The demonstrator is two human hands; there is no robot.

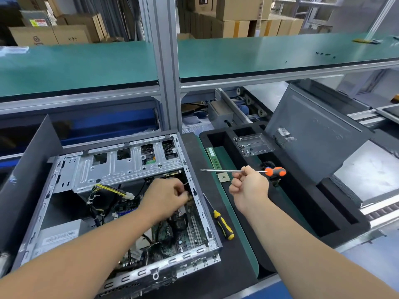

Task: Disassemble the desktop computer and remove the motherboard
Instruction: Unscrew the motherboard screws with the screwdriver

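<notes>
The open desktop case lies on its side on the bench, with its metal drive cage at the far end. The green motherboard sits in the bottom, partly under cables. My left hand is inside the case near the right wall, fingers pinched on a small part that I cannot make out. My right hand hovers to the right of the case and holds an orange-handled screwdriver, its shaft pointing left.
A yellow-and-black screwdriver lies on the black mat beside the case. A black foam tray at right holds a RAM stick, a CPU chip and a clear screw box. The side panel leans behind it.
</notes>
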